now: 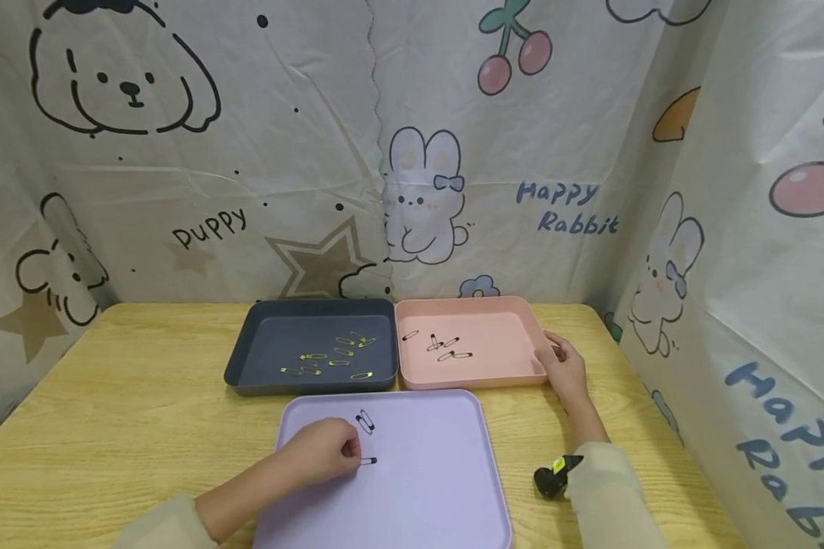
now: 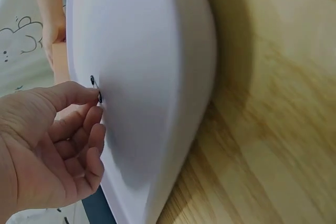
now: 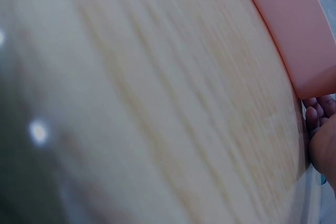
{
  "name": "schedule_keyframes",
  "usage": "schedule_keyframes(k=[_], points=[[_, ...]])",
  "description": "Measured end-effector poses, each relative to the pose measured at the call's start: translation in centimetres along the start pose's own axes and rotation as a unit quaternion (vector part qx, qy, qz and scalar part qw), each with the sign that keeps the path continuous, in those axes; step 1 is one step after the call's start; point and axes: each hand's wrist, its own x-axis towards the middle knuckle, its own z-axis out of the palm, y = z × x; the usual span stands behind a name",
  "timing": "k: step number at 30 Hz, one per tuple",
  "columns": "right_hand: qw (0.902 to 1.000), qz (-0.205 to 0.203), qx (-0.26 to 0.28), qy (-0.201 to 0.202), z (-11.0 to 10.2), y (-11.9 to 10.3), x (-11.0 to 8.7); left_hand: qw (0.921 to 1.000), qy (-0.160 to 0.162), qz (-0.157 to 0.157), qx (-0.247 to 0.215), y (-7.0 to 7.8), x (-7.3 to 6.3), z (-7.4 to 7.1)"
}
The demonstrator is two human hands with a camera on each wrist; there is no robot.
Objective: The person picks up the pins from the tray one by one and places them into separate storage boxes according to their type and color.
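Observation:
My left hand (image 1: 326,451) is over the lavender tray (image 1: 446,473), thumb and index finger pinching a black-ended safety pin (image 2: 95,83) at the tray's surface. Beyond those fingers, a couple of overlapping black safety pins (image 1: 365,422) lie on the same tray. On the right, my right hand (image 1: 566,370) holds the near right side of the pink tray (image 1: 501,347), its thumb at the rim and the other fingers outside. Several black safety pins (image 1: 446,356) are scattered in that pink tray. Beside it, the dark grey tray (image 1: 264,343) contains several yellow safety pins (image 1: 343,352).
All three trays stand on a wood-grain table (image 1: 144,381), the pink and dark ones side by side behind the lavender one. A printed cloth (image 1: 302,152) hangs along the back and sides. Strapped at the right wrist is a small black device (image 1: 555,476).

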Motion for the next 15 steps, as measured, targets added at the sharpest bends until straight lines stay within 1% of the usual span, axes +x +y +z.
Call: schedule_keyframes(k=[2, 7, 11, 15], points=[[1.0, 0.002, -0.002, -0.002, 0.0, 0.1, 0.1, 0.9999, -0.004, -0.006, -0.015, 0.0, 0.0, 0.0], [1.0, 0.0, 0.003, -0.003, 0.0, 0.3, 0.1, 0.9991, -0.019, -0.007, -0.037, 0.1, 0.0, -0.1], [0.9999, -0.003, 0.011, 0.001, 0.0, 0.2, 0.2, 0.999, -0.028, -0.008, -0.032, 0.2, 0.3, 0.0], [0.9999, -0.005, 0.014, 0.002, 0.0, 0.1, 0.1, 0.9993, -0.028, -0.001, -0.024, 0.4, 1.0, 0.1]])
